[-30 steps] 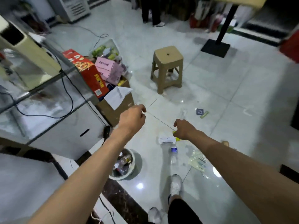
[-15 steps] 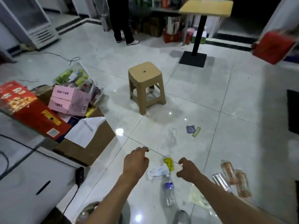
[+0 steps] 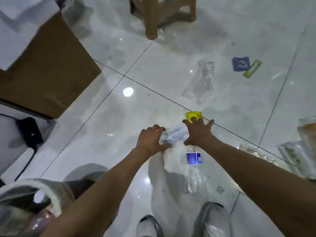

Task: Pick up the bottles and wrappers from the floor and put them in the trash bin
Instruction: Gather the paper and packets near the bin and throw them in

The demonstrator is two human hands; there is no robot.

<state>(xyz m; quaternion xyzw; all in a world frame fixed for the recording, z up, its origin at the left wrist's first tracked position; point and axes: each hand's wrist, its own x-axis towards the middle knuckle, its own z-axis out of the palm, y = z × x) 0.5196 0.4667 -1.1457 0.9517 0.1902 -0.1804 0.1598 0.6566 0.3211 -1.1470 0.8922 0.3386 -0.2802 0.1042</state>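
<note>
Neither grip is closed: our left hand (image 3: 151, 140) and right hand (image 3: 198, 132) reach with fingers spread over the white wrapper (image 3: 174, 134) on the floor (image 3: 102, 127). We judge it light, limp, best pinched mid-crumple. Beside it, the clear bottle (image 3: 194, 166) looks slippery. Trash bin (image 3: 51, 194) at lower left already holds clear plastic.
</note>
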